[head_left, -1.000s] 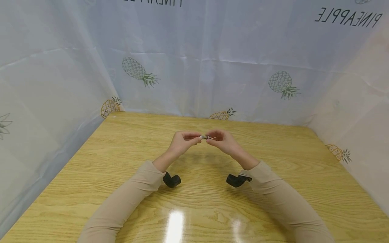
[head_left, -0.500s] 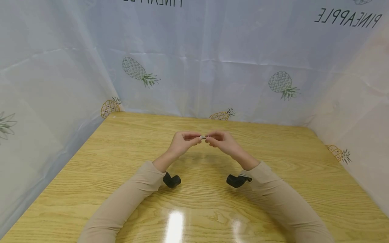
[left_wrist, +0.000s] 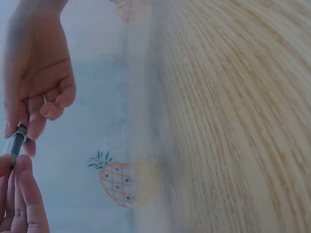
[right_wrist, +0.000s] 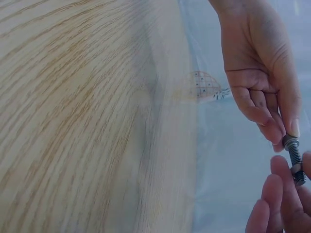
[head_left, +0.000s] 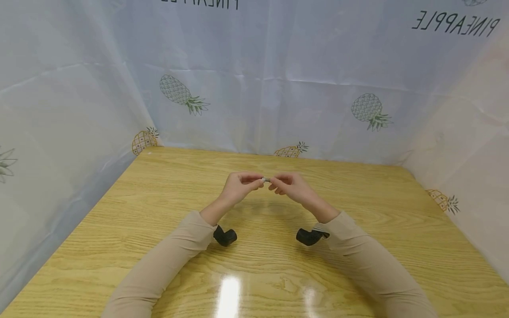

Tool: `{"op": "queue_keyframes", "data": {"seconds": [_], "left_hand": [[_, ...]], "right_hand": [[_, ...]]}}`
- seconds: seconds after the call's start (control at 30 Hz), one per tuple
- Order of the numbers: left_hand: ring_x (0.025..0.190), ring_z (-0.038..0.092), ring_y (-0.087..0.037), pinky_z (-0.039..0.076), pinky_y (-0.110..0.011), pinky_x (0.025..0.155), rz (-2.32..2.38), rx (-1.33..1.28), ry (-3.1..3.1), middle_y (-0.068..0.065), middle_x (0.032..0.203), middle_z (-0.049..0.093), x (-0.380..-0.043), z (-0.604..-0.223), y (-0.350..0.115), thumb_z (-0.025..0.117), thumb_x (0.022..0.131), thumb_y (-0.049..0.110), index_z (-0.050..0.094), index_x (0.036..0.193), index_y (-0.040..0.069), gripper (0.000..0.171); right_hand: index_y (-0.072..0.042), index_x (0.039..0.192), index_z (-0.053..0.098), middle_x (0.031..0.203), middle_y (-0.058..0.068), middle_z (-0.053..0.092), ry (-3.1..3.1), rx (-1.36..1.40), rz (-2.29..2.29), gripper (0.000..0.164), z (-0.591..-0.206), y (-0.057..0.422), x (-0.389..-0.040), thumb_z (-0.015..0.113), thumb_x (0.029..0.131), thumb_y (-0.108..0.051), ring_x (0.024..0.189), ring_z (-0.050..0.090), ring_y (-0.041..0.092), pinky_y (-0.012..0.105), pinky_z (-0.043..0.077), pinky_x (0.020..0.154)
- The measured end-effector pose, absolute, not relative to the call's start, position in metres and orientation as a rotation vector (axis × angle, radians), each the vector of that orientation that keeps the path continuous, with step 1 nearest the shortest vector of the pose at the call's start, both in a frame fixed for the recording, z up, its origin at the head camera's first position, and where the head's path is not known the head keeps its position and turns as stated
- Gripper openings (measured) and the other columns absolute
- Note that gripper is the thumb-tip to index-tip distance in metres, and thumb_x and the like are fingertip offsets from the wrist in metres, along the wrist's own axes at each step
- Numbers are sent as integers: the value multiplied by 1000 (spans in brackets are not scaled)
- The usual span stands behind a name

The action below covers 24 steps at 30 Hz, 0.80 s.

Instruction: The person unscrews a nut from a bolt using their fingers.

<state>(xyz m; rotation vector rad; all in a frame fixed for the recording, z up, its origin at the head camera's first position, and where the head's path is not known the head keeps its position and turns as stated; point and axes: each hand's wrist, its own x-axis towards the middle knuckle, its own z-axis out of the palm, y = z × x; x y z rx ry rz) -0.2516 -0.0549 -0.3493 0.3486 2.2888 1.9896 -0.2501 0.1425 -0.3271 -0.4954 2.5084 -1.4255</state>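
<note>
Above the table, both hands meet at a small metal bolt [head_left: 267, 179] lying roughly level between them. My left hand [head_left: 236, 187] pinches its head end between thumb and fingers. From the other side my right hand [head_left: 292, 186] has thumb and index finger at the nut [right_wrist: 296, 168] on the threaded end. In the right wrist view the bare threads show between bolt head and nut, and the bolt's tip sticks out past the nut. The left wrist view shows the nut by the right fingertips. In the head view the right fingers cover the nut.
A wood-grain table [head_left: 254, 265] spreads beneath the hands. A whitish pineapple-print curtain [head_left: 254, 110] encloses its back and sides. Black curved pieces, one [head_left: 225, 236] at the left cuff and another [head_left: 309, 236] at the right cuff, stick out inward from the sleeves.
The right thumb and fingers have come inward over the nut and the bolt's end, which showed between them a second ago. The left hand stays where it was.
</note>
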Motion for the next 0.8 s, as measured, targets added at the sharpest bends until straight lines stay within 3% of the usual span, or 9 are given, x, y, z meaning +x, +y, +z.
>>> {"op": "queue_keyframes", "data": {"seconds": [0.2,0.33,0.53,0.8], "left_hand": [[94,68,-18,53,-38,92,1979,337,2291,-16,111,68,-252,-349,-54,66,88,18,68,111,4,27],[95,68,-20,52,-41,94,1986,336,2281,-18,112,68,-251,-349,-55,66,88,18,68,112,3,29],[97,68,-22,53,-40,93,1977,338,2300,-18,113,67,-250,-349,-55,65,88,19,67,114,2,31],[93,68,-18,54,-38,91,1984,343,2299,-17,110,68,-251,-350,-55,66,88,17,68,112,3,28]], "right_hand": [[-4,124,55,122,19,57,2511,-513,-1520,36,-328,142,-249,61,91,-16,109,58,34,48,50,94],[-7,130,51,123,19,58,2491,-517,-1514,42,-327,142,-249,59,92,-25,109,58,36,51,48,95],[-3,126,56,111,19,66,2520,-518,-1421,44,-328,143,-251,48,98,-36,101,60,37,43,52,89],[-4,122,57,122,17,58,2534,-513,-1491,35,-329,142,-251,62,91,-19,108,59,32,48,50,93]]}}
